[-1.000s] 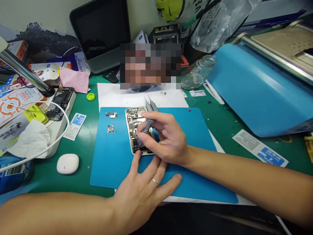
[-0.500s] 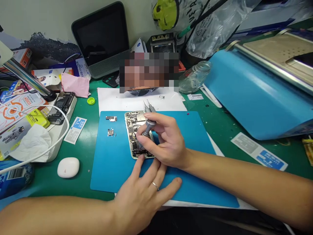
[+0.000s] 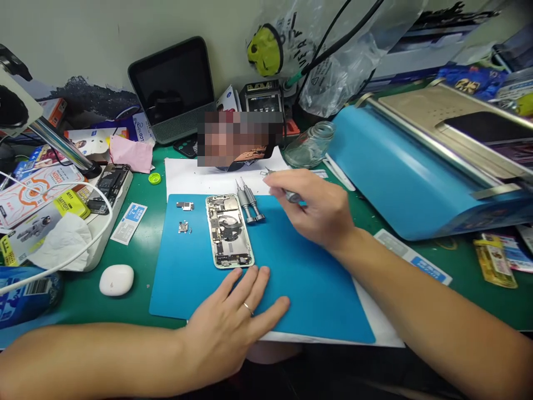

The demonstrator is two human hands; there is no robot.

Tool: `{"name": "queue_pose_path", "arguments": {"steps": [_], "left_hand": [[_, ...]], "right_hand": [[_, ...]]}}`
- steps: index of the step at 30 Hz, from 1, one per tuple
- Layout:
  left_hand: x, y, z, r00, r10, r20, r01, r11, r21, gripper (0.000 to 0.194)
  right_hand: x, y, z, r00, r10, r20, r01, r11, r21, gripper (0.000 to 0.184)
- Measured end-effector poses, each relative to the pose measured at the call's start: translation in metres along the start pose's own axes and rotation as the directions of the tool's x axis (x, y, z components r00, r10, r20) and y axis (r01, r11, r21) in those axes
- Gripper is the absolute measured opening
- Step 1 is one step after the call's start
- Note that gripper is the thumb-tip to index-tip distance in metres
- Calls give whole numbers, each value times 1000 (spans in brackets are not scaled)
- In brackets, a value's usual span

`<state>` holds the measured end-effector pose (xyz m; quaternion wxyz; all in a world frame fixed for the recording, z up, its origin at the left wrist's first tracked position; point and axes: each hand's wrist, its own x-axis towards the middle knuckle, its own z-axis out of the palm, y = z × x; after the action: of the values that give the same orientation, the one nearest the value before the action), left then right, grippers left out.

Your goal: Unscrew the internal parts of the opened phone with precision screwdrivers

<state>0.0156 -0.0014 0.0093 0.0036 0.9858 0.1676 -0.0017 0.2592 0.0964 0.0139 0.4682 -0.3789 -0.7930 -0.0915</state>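
Observation:
An opened phone, its inner boards showing, lies on the blue mat. Spread flat on the mat just below the phone's lower edge is my left hand, fingers apart and a ring on one of them. My right hand is up at the mat's far edge, fingers closed round a grey screwdriver whose thin tip points away. Two more grey screwdrivers lie side by side, right of the phone. Small phone parts and a tiny board sit left of the phone.
White paper lies behind the mat. A glass jar and a blue-covered machine stand to the right. At the left are a white earbud case, a white cable and boxes.
My right hand, with the screwdriver, has moved from over the phone up and right, uncovering the phone and the two other screwdrivers. My left fingers have come slightly off the phone's lower edge.

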Motion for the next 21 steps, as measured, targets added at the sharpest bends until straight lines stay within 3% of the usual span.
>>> {"name": "queue_pose_path", "arguments": {"steps": [7, 13, 21], "left_hand": [[-3, 4, -2, 999, -30, 14, 31, 998, -62, 75], [-4, 5, 5, 998, -26, 61, 31, 996, -84, 82], [-5, 4, 3, 999, -21, 45, 24, 997, -69, 75]], "right_hand": [[-1, 20, 12, 947, 111, 301, -102, 994, -46, 17], [-2, 19, 13, 919, 189, 345, -190, 981, -31, 23], [-8, 31, 7, 872, 126, 472, -166, 985, 44, 39]]}}
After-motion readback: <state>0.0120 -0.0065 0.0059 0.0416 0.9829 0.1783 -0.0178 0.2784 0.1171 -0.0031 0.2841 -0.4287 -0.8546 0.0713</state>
